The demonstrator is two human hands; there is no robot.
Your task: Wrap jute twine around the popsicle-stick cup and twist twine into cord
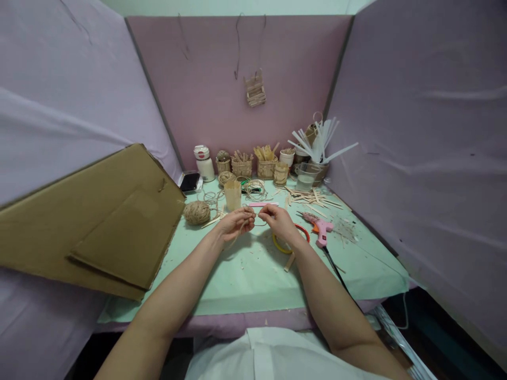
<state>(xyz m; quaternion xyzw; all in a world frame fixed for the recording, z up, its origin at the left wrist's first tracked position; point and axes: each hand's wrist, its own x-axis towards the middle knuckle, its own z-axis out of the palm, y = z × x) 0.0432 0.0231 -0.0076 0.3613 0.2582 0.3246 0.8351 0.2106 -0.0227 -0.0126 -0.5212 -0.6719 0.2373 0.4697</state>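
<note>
Near the middle of the table, my left hand (237, 222) is closed on a thin piece of twine (236, 238), which hangs in a loop below its fingers. Just to its right, my right hand (277, 219) pinches the same twine, and a short stretch spans the small gap between the fingertips. Behind my left hand stands a light wooden cup (232, 195). A ball of twine (197, 212) lies to the left. Scissors with red and yellow handles (282, 247) rest partly hidden under my right hand and wrist.
A pink glue gun (324, 230) with a black cord lies right of my right forearm. Thin wooden sticks (312, 197) are scattered behind it. Small baskets (242, 168), a white bottle (205, 164) and a clear cup (304, 179) line the back. Cardboard (114, 227) leans at left.
</note>
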